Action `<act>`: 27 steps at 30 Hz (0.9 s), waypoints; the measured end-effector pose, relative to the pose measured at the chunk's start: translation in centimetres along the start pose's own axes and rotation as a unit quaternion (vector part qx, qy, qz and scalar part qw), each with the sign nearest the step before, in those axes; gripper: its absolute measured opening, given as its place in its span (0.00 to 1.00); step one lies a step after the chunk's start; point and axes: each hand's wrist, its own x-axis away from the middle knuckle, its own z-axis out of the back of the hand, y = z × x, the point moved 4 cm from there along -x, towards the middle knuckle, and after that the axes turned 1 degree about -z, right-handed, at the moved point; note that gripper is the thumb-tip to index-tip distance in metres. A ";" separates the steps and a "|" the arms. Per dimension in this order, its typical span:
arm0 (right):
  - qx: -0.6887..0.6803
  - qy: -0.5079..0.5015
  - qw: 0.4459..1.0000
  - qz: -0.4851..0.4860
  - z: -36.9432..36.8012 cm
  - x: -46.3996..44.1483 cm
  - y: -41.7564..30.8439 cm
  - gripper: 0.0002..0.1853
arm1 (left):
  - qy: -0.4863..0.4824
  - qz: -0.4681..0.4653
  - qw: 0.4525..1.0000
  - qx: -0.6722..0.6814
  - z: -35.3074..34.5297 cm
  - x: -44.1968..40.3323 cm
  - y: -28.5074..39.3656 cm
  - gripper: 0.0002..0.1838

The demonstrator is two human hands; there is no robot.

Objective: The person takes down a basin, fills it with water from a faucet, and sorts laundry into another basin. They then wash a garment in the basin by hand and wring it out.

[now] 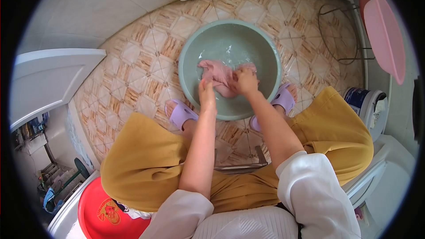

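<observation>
A pink cloth (215,70) lies bunched and wet in the green basin (186,89), which holds shallow water. At the cloth's near left edge, my left hand (206,96) grips it with thumb and fingers together. My right hand (246,80) is closed over the right part of the cloth, its fingers curled down and partly hidden. Both forearms reach over the basin's near rim.
The basin stands on a tiled floor (141,73) between my feet in purple slippers (183,114). A pink basin (384,35) hangs at the right above a wire rack (325,40). A white bucket (375,108) stands right; a red basin (95,210) is at lower left.
</observation>
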 end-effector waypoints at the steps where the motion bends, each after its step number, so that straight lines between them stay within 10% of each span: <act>1: 0.119 0.036 0.985 0.119 -0.5 0.8 -0.9 0.11 | -0.005 0.044 0.999 0.006 -0.1 0.0 -0.6 0.27; 6: -0.275 0.008 0.953 0.130 1.8 3.9 -7.5 0.07 | -0.127 0.246 0.951 0.135 -0.4 0.9 1.0 0.37; 8: -0.355 -0.053 0.925 0.122 3.5 6.3 -11.2 0.07 | -0.370 0.206 0.834 0.354 -1.4 0.4 1.6 0.36; 12: -0.310 -0.027 0.923 0.226 4.2 8.4 -14.9 0.08 | -0.529 -0.009 0.829 0.181 -1.8 1.8 2.1 0.28; 15: -0.166 0.134 0.958 0.194 2.6 5.2 -11.3 0.08 | -0.369 0.053 0.898 0.234 -2.7 3.1 2.6 0.26; 17: -0.204 0.121 0.971 -0.024 3.0 2.0 -7.2 0.10 | -0.221 0.172 0.916 0.288 -2.7 3.9 2.3 0.18; 22: -0.212 0.138 0.967 0.034 5.3 6.9 -11.3 0.11 | -0.274 0.159 0.898 0.304 -2.6 1.8 0.1 0.17; 25: -0.170 0.110 0.976 0.078 3.4 7.0 -12.5 0.17 | -0.661 -0.031 0.547 0.513 -2.8 0.6 -0.8 0.18; 26: -0.172 0.127 0.976 0.026 2.4 4.7 -10.3 0.18 | -0.661 -0.030 0.549 0.510 -2.8 1.9 0.3 0.18; 27: -0.174 0.143 0.974 -0.027 2.4 2.9 -8.1 0.19 | -0.471 0.042 0.778 0.414 -3.3 2.8 1.0 0.18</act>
